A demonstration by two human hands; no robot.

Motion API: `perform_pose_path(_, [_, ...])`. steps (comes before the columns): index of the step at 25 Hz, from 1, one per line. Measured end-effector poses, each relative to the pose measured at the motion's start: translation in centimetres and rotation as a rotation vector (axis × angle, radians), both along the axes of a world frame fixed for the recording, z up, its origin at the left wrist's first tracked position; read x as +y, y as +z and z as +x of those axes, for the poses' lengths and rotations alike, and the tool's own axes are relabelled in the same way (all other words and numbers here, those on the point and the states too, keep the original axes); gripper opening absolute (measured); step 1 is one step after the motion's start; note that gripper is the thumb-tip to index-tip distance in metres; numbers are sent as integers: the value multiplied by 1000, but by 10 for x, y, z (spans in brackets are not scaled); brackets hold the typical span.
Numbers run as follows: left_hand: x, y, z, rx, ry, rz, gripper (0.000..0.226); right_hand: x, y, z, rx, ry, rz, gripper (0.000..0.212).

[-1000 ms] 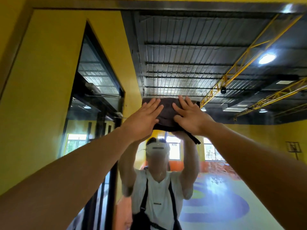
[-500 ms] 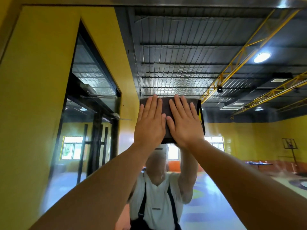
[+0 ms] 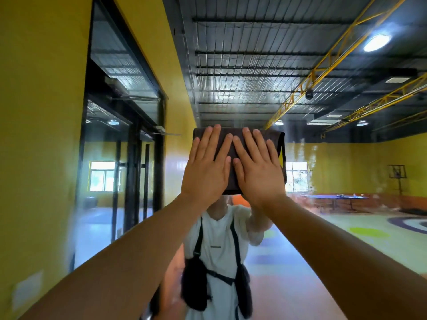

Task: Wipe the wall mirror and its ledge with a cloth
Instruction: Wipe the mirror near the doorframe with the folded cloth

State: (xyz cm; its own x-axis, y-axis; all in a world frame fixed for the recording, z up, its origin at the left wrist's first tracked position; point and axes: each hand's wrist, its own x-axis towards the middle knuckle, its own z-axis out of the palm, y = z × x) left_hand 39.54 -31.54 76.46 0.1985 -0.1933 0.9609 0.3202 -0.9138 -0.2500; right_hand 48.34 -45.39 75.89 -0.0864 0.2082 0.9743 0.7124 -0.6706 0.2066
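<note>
Two grips released, flat: left grip [image 3: 205, 172], right grip [image 3: 258, 175] | cloth [image 3: 231, 132] beneath both palms | against mirror [image 3: 254, 65]

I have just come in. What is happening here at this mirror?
A person stands facing the wall mirror and wipes it with a dark folded cloth. The left hand and the right hand lie side by side on the cloth, fingers straight, and press it flat against the glass. The cloth sits at about head height and covers the face in the reflection. The ledge is not in view.
</note>
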Motion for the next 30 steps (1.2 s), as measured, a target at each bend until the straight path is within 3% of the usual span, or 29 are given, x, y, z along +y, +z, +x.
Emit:
perform_pose_path(7, [-2, -123, -8, 85, 39, -26, 56, -8, -121, -6, -1, -7, -65, 53])
perform_pose_path(13, [-6, -211, -22, 158, 94, -13, 59, -27, -205, -13, 64, -28, -242, 72])
perform_pose_path(16, [-9, -235, -24, 177, 79, -50, 60, -29, -227, -7, 35, -53, -286, 71])
perform_pose_path(22, [-6, -221, -16, 202, 100, -70, 60, -24, -215, 3, -70, -88, -260, 59])
perform_pose_path(30, [-8, -128, -11, 161, 100, -44, 60, -22, -126, 12, -113, -91, -231, 59])
